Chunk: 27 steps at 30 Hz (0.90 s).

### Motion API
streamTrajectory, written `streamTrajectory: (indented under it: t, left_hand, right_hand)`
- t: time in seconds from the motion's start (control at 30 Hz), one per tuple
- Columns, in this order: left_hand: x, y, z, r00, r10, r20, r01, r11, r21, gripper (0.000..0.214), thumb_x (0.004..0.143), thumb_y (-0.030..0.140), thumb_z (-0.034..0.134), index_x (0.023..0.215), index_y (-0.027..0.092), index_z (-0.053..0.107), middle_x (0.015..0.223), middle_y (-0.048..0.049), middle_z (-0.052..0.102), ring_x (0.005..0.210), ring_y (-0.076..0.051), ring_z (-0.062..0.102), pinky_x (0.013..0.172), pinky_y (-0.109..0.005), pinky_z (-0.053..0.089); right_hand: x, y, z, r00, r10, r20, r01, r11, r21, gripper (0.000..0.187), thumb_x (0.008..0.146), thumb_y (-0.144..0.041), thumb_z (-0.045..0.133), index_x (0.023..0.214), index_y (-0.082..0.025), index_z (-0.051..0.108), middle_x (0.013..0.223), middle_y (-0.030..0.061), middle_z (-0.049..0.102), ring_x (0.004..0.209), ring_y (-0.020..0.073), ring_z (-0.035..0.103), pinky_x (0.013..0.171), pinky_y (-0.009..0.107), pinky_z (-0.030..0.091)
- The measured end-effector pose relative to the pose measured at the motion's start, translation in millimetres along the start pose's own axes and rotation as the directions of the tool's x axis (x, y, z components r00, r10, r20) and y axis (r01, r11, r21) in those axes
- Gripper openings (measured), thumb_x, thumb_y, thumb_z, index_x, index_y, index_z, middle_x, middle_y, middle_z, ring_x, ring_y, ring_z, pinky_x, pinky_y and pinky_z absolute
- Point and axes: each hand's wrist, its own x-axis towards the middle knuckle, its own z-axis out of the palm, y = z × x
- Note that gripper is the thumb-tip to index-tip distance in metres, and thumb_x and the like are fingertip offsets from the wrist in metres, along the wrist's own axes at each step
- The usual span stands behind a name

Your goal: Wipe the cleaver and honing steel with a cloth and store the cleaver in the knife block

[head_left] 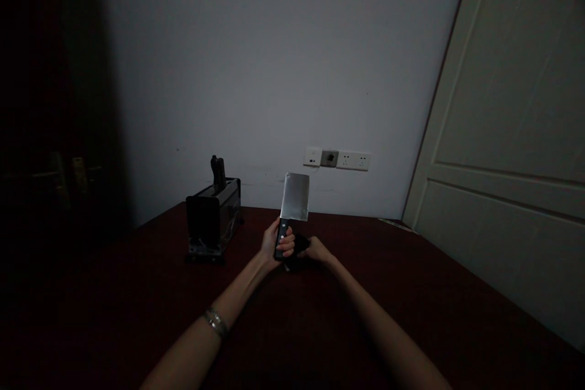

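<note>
My left hand (277,242) is wrapped round the black riveted handle of a cleaver (295,196). Its broad, shiny blade points up and away from me, flat side facing me. Close beside it on the right, my right hand (315,249) is closed on a dark cloth (299,248), bunched just below and to the right of the cleaver's handle. The dim light hides the cloth's outline and most of my right fingers. Left of my hands stands a knife block (212,219), dark with shiny sides, with black handles (218,172) sticking out of its top.
All this is over a dark reddish table (292,329) against a pale wall (274,73). Sockets and switches (337,158) sit on the wall behind the cleaver. A panelled door (512,134) rises at the right; another door with a brass handle (80,173) is in shadow at left.
</note>
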Motion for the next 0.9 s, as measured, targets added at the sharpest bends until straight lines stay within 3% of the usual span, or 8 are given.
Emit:
streamTrajectory:
  t: [0.23, 0.33, 0.43, 0.53, 0.63, 0.7, 0.8, 0.9]
  left_hand:
    - [-9.3, -5.6, -15.9, 0.996, -0.083, 0.037, 0.082, 0.997, 0.007, 0.044, 0.085, 0.049, 0.033, 0.059, 0.015, 0.042, 0.040, 0.0091, 0.022, 0.028, -0.003, 0.011, 0.028, -0.015, 0.022]
    - [-18.5, -11.7, -22.9, 0.990, -0.113, 0.084, 0.115, 0.993, -0.010, 0.043, 0.085, 0.049, 0.034, 0.060, 0.015, 0.042, 0.040, 0.0089, 0.024, 0.029, -0.002, 0.010, 0.029, -0.015, 0.023]
    - [-24.4, -19.8, -25.8, 0.984, -0.132, 0.124, 0.136, 0.990, -0.029, 0.042, 0.085, 0.049, 0.036, 0.061, 0.015, 0.044, 0.041, 0.0086, 0.026, 0.030, -0.003, 0.009, 0.029, -0.016, 0.025]
    - [-26.6, -27.4, -25.1, 0.982, -0.132, 0.137, 0.138, 0.990, -0.038, 0.043, 0.085, 0.049, 0.035, 0.062, 0.014, 0.045, 0.040, 0.0085, 0.026, 0.030, -0.003, 0.009, 0.029, -0.016, 0.025]
    - [-27.8, -32.7, -21.8, 0.982, -0.117, 0.145, 0.125, 0.991, -0.043, 0.044, 0.085, 0.050, 0.034, 0.061, 0.014, 0.046, 0.040, 0.0082, 0.026, 0.030, -0.003, 0.009, 0.029, -0.016, 0.025]
    - [-28.7, -34.9, -18.6, 0.984, -0.104, 0.146, 0.113, 0.992, -0.053, 0.045, 0.085, 0.050, 0.034, 0.060, 0.015, 0.046, 0.039, 0.0081, 0.026, 0.029, -0.003, 0.009, 0.028, -0.016, 0.025]
    - [-30.2, -36.6, -13.7, 0.986, -0.100, 0.137, 0.110, 0.991, -0.070, 0.045, 0.084, 0.050, 0.035, 0.058, 0.015, 0.045, 0.039, 0.0080, 0.026, 0.029, -0.003, 0.009, 0.028, -0.017, 0.026]
    - [-31.4, -36.8, -10.6, 0.988, -0.101, 0.120, 0.110, 0.991, -0.074, 0.046, 0.084, 0.052, 0.035, 0.059, 0.015, 0.046, 0.039, 0.0079, 0.027, 0.029, -0.003, 0.010, 0.028, -0.016, 0.026]
  right_hand:
    - [-13.4, -2.6, -50.1, 0.997, 0.063, -0.032, -0.046, 0.924, 0.380, 0.013, 0.077, -0.021, 0.057, 0.084, -0.011, 0.058, 0.077, 0.0052, 0.064, 0.067, 0.0159, 0.062, 0.062, 0.031, 0.052]
    - [-16.7, -10.8, -73.0, 0.988, 0.059, -0.142, 0.022, 0.858, 0.514, 0.012, 0.070, -0.019, 0.060, 0.080, -0.012, 0.056, 0.070, 0.0065, 0.065, 0.064, 0.0184, 0.063, 0.059, 0.031, 0.052]
    - [-15.8, -27.2, -91.1, 0.954, 0.032, -0.297, 0.139, 0.831, 0.538, 0.014, 0.067, -0.019, 0.064, 0.076, -0.014, 0.055, 0.063, 0.0054, 0.064, 0.058, 0.0182, 0.062, 0.055, 0.031, 0.052]
    - [-13.6, -53.3, -105.8, 0.875, -0.051, -0.481, 0.300, 0.838, 0.456, 0.016, 0.065, -0.022, 0.065, 0.075, -0.014, 0.056, 0.062, 0.0051, 0.064, 0.060, 0.0193, 0.062, 0.055, 0.031, 0.052]
    - [-12.8, -85.9, -112.4, 0.739, -0.203, -0.642, 0.470, 0.839, 0.275, 0.022, 0.065, -0.030, 0.065, 0.077, -0.012, 0.058, 0.068, 0.0062, 0.066, 0.074, 0.0228, 0.063, 0.065, 0.034, 0.052]
    - [-13.8, -107.1, -108.1, 0.655, -0.332, -0.679, 0.557, 0.819, 0.138, 0.026, 0.066, -0.032, 0.065, 0.081, -0.011, 0.061, 0.078, 0.0077, 0.068, 0.088, 0.0254, 0.061, 0.075, 0.036, 0.049]
    - [-16.5, -129.8, -89.8, 0.586, -0.546, -0.598, 0.660, 0.751, -0.039, 0.027, 0.068, -0.026, 0.062, 0.093, -0.014, 0.064, 0.099, 0.0076, 0.067, 0.102, 0.0245, 0.056, 0.089, 0.038, 0.043]
    - [-16.2, -137.3, -69.4, 0.486, -0.848, -0.211, 0.769, 0.529, -0.359, 0.044, 0.069, -0.008, 0.053, 0.112, -0.019, 0.057, 0.121, 0.0072, 0.058, 0.114, 0.0210, 0.050, 0.099, 0.039, 0.035]
